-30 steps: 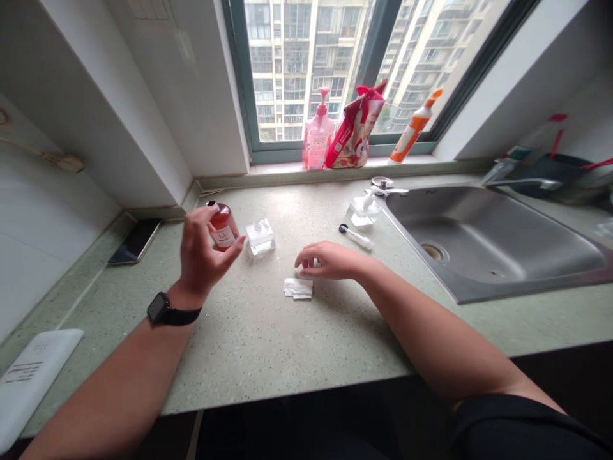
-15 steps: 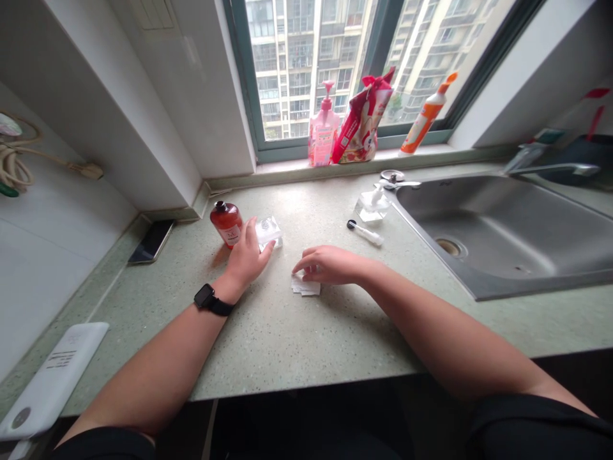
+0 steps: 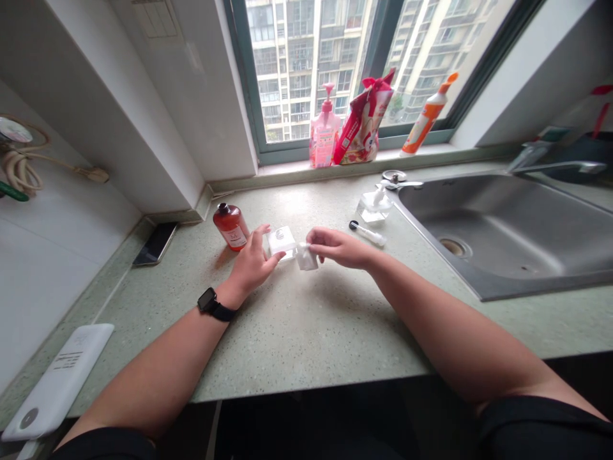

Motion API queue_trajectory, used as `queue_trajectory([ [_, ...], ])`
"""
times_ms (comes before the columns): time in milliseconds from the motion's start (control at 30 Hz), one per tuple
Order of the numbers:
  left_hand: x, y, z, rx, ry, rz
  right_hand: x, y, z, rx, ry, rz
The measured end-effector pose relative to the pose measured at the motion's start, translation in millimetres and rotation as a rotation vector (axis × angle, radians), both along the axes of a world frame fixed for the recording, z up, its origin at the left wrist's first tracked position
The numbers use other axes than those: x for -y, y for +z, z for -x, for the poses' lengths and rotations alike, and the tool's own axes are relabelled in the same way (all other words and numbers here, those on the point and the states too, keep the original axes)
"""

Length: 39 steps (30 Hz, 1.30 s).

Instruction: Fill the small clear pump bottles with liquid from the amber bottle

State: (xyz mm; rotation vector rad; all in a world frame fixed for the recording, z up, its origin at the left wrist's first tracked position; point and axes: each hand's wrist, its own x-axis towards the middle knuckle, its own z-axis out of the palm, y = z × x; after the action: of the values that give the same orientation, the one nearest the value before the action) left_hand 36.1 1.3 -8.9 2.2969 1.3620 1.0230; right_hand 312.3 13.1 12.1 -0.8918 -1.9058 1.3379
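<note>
My left hand (image 3: 253, 257) grips a clear, square-sided bottle (image 3: 282, 241) with its thumb at the front and its fingers at the left and back. A round mark or opening shows on the bottle's top. Between the fingertips of my right hand (image 3: 335, 246) hangs a folded white tissue (image 3: 307, 257), raised just off the counter and close beside the clear bottle. Left of my left hand stands an uncapped reddish-brown bottle (image 3: 232, 227) with a pale label. A clear tube with a black end (image 3: 370, 234) lies to the right, near a clear pump bottle (image 3: 375, 204).
A steel sink (image 3: 536, 236) with a faucet takes up the right side. On the windowsill stand a pink pump bottle (image 3: 324, 131), a red bag (image 3: 364, 121) and an orange-white bottle (image 3: 426, 118). A phone (image 3: 156, 244) and a white power bank (image 3: 60, 380) lie at left.
My right hand has lifted the tissue off the counter and brought it up beside the clear bottle. My left hand and the clear bottle have shifted slightly right.
</note>
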Motion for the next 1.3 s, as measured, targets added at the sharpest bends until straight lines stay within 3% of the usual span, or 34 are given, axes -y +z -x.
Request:
queue_trajectory([
  [167, 4, -0.2, 0, -0.006, -0.081, 0.022, -12, -4, -4, -0.368, -0.345, 0.164],
  [300, 6, -2.1, -3, 0.025, -0.151, 0.001, -10, -16, 8, -0.408, -0.439, 0.154],
  [367, 7, -3.2, -5, 0.039, -0.186, 0.000, -6, -20, 16, -0.355, -0.493, 0.030],
  [533, 8, -4.7, -7, 0.047, -0.227, 0.000, 9, -17, 29, -0.182, -0.643, -0.453],
  [667, 7, -4.7, -7, 0.043, -0.235, -0.014, 16, -11, 36, -0.142, -0.709, -0.622],
  [767, 6, -5.0, -7, 0.042, -0.232, -0.023, 17, -12, 41, -0.096, -0.673, -0.621],
  [1100, 7, -7.1, -6, 0.050, -0.220, -0.006, 7, -25, 29, 0.056, -0.328, -0.545],
  [1300, 4, -8.4, -6, 0.087, -0.229, 0.076, 2, -28, 28, -0.038, -0.231, -0.294],
])
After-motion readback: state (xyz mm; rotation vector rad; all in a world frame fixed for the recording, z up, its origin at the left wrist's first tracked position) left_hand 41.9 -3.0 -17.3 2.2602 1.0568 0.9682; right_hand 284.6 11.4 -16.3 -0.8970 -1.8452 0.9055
